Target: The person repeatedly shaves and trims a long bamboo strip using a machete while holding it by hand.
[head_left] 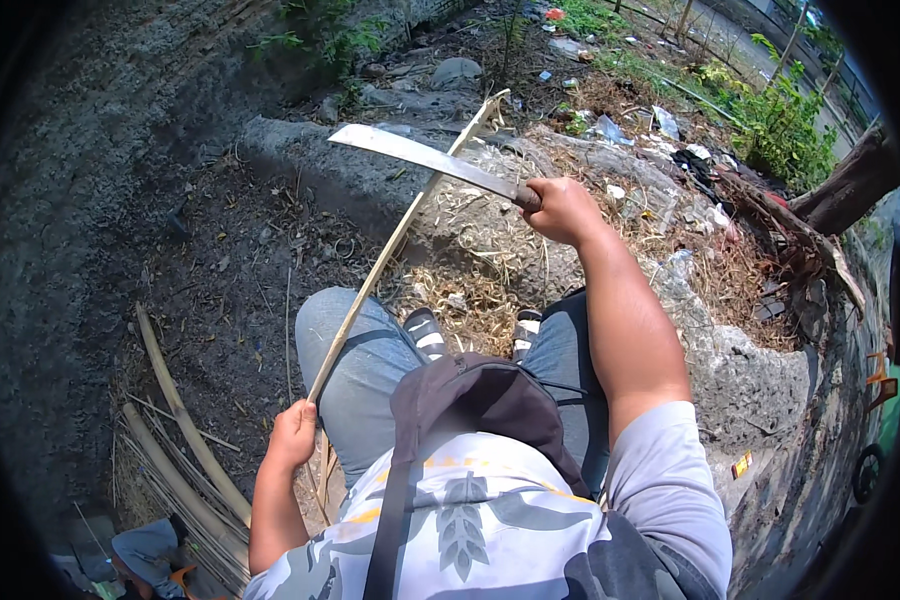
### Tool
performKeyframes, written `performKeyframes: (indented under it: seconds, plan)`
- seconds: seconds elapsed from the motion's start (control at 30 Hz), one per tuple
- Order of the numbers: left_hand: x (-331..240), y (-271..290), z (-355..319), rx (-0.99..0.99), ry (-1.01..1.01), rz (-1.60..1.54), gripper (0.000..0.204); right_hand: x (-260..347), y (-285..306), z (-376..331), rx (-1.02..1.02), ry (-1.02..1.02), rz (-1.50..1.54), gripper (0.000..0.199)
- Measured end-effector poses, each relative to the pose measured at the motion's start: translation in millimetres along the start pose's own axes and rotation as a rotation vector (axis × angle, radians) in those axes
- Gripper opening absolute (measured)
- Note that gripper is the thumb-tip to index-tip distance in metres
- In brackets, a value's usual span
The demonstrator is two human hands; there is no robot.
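Observation:
My right hand is closed around the short dark handle of a machete, whose long, slightly curved blade points left. The blade lies across the upper part of a long, pale bamboo strip. Down at the lower left, my left hand grips that strip near its lower end. Past my left knee the strip slants up and away, and its far end looks split or frayed near a rock ledge. Whether the blade's edge is cutting into the bamboo I cannot tell.
Several long bamboo pieces lie at the lower left. Pale shavings cover the ground around my feet. A rough stone ledge runs along the right, near a tree trunk. Another person's leg shows at the bottom left.

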State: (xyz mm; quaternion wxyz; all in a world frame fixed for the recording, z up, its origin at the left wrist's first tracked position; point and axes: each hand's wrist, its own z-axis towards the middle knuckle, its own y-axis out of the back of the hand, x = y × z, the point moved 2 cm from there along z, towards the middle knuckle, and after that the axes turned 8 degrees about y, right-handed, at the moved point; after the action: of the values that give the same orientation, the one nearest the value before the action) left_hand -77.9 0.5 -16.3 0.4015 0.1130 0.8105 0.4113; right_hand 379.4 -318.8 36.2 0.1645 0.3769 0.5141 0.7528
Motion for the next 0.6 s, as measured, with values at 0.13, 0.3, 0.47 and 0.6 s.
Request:
performKeyframes:
  seconds: [0.13,0.3,0.47,0.6]
  plan:
    - [-9.6,4.2,-1.6,0.006,0.025,-0.037,0.050,36.5,-16.0,1.1,0.081,0.350,-0.148,0.012]
    - [2.5,1.6,-0.2,0.064,0.033,-0.097,0.050,-0.3,-11.4,10.0,0.162,0.000,0.093,0.022]
    - [6.0,10.5,7.7,0.176,0.084,-0.090,0.050,-53.0,-27.5,7.9,0.088,-0.324,0.134,0.033]
    - [32.1,0.9,12.7,0.262,0.107,-0.214,0.051,-9.9,-13.9,4.3,0.114,-0.190,0.096,0.033]
